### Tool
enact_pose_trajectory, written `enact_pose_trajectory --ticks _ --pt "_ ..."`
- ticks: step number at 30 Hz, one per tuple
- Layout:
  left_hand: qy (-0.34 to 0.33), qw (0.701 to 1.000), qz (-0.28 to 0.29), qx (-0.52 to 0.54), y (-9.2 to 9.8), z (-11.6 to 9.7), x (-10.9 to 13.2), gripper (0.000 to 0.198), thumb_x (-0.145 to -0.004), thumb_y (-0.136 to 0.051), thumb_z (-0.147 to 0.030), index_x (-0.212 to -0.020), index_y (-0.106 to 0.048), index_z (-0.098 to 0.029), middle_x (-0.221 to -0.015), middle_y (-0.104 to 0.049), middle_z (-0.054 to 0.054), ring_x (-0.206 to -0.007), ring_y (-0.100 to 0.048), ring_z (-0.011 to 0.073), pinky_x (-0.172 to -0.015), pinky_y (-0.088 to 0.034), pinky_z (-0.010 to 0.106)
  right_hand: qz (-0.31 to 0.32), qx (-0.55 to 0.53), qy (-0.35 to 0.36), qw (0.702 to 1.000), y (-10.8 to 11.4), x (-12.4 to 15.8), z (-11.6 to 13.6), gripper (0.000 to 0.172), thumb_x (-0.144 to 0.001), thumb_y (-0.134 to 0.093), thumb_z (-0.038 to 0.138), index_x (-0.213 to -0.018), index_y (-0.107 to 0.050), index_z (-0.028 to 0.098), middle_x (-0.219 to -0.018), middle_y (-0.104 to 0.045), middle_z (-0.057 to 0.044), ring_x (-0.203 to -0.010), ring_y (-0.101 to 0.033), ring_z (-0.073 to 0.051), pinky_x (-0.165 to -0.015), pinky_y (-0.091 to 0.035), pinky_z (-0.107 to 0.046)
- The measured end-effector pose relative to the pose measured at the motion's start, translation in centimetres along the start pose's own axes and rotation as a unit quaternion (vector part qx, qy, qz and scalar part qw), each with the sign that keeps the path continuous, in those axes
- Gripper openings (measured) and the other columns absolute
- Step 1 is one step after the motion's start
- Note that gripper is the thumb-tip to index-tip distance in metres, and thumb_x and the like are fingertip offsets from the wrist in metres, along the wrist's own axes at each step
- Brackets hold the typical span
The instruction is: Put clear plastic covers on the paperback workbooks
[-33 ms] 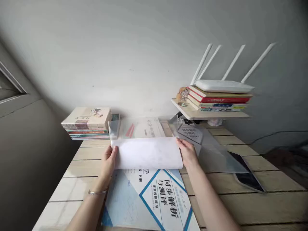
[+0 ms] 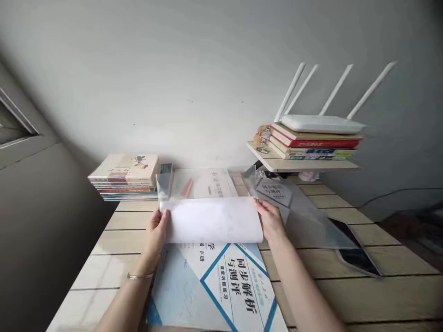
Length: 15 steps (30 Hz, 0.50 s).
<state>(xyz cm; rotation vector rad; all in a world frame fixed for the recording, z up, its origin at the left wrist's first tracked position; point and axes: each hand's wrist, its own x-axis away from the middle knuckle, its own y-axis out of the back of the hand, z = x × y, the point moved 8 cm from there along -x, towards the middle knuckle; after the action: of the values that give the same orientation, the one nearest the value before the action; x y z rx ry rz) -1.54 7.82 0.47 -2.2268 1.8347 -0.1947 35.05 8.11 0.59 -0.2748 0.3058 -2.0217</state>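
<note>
The left hand (image 2: 156,233) and right hand (image 2: 270,220) gripped opposite edges of a curled white paper sheet (image 2: 212,220), held just above a blue-and-white printed workbook cover (image 2: 211,286) between them on the pale wooden desk (image 2: 380,295)

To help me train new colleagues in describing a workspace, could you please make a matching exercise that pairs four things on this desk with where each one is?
Things:
1. White router
2. Bracelet
3. White paper sheet
4. Dark tablet

Places:
A. Around the wrist of the left hand
B. Lying on the desk, right of the hands
C. On top of the books on the wall shelf
D. Held curved between both hands, with the right hand at one end

Pairs: 1-C, 2-A, 3-D, 4-B
</note>
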Motion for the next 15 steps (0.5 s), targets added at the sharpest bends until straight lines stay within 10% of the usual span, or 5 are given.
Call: enact_pose_trajectory --ticks 15 --pt "-0.035 0.998 0.001 -0.053 0.2 -0.7 -0.1 0.045 -0.066 -0.07 -0.05 -0.095 -0.063 -0.016 -0.085 -0.067 0.005 -0.076 -0.06 0.0152 -0.068 -0.046 0.022 -0.006 0.043 0.09 0.995 -0.3 0.0 1.0 0.037 -0.052 -0.078 0.049 -0.067 -0.069 0.017 -0.053 -0.064 -0.001 -0.056 -0.062 -0.021 -0.05 -0.047 -0.03"
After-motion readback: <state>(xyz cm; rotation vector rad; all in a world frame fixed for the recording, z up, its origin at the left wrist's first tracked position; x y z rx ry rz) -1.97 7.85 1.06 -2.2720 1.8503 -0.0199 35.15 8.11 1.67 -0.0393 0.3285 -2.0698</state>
